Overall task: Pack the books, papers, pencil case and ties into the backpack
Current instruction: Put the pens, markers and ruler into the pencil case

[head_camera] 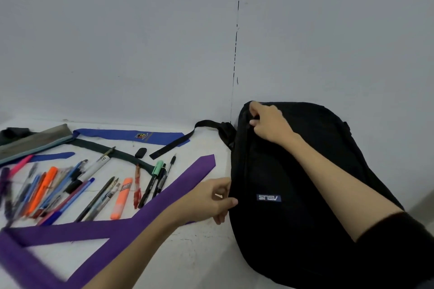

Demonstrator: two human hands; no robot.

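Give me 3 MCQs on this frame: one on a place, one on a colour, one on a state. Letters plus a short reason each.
1. Where does the backpack lie relative to the pens?
A. to their right
B. to their left
C. on top of them

2. What colour is the tie nearest the camera?
A. green
B. purple
C. red

3. What is the right hand doing?
A. lying flat on the table
B. holding a pen
C. gripping the top edge of the backpack

Key: 1 A, the black bag fills the right side and the pens are spread at left. 2 B, the long folded band in front is purple. 3 C, its fingers curl over the bag's upper edge.
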